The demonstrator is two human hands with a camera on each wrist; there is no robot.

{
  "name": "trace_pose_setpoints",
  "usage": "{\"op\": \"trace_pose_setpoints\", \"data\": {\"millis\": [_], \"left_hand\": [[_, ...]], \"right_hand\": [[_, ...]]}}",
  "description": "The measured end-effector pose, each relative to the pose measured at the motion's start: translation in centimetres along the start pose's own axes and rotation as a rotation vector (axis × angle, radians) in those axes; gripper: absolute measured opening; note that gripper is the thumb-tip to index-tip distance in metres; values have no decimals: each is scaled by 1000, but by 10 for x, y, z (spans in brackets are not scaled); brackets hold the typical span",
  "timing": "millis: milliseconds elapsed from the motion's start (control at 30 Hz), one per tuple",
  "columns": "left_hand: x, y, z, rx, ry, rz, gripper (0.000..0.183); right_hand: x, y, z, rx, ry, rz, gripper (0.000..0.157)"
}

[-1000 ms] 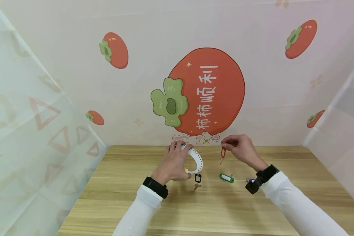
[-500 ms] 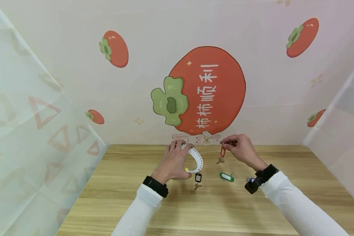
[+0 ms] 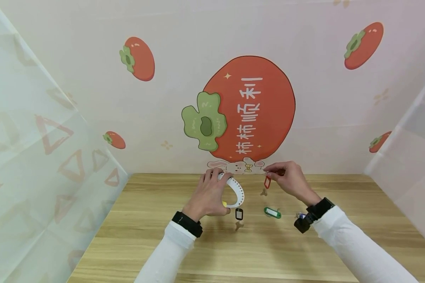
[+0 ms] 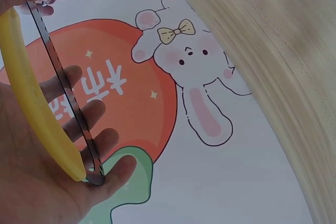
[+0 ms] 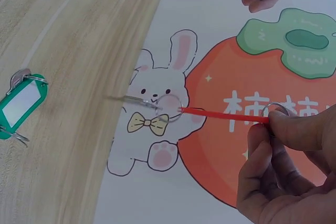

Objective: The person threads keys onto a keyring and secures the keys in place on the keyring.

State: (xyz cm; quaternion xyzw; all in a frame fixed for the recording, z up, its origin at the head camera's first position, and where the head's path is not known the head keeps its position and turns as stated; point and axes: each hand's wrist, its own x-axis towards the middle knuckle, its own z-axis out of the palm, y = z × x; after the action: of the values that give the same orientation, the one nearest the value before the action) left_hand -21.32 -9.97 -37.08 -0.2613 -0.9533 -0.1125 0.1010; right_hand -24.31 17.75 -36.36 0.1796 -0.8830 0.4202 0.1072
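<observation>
My left hand (image 3: 208,194) holds a curved white band (image 3: 238,192) with a row of dots and a yellow grip (image 4: 44,108). The yellow part lies along the palm, and the fingers reach past the thin strip. From the band's lower end hangs a black key tag (image 3: 239,214) with a key (image 3: 239,225) below. Between thumb and forefinger, my right hand (image 3: 291,179) pinches the split ring (image 5: 275,111) of a red key tag (image 3: 267,182). A key (image 5: 142,100) dangles from the tag's other end. The two hands are apart.
A green key tag (image 3: 272,212) with a key lies on the wooden table (image 3: 156,243). Close to the right wrist lies a blue key tag (image 3: 301,215), partly hidden. Behind the table rises a printed backdrop (image 3: 170,94); cloth walls flank both sides.
The red tag and its key have swung slightly below the right fingers. The black tag and its key have shifted a little. Both hands stay nearly still.
</observation>
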Motion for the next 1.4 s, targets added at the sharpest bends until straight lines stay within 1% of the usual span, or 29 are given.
{"op": "trace_pose_setpoints", "data": {"millis": [233, 667, 967, 1400], "left_hand": [[1, 1, 0, -6, -9, -4, 95], [2, 2, 1, 4, -2, -5, 94], [3, 2, -1, 16, -8, -6, 96], [3, 3, 1, 8, -6, -3, 96]], "right_hand": [[-2, -3, 2, -21, 1, -4, 10], [-9, -13, 12, -16, -27, -87, 11], [-16, -18, 20, -43, -19, -77, 8], [-22, -21, 23, -33, -65, -109, 7]]}}
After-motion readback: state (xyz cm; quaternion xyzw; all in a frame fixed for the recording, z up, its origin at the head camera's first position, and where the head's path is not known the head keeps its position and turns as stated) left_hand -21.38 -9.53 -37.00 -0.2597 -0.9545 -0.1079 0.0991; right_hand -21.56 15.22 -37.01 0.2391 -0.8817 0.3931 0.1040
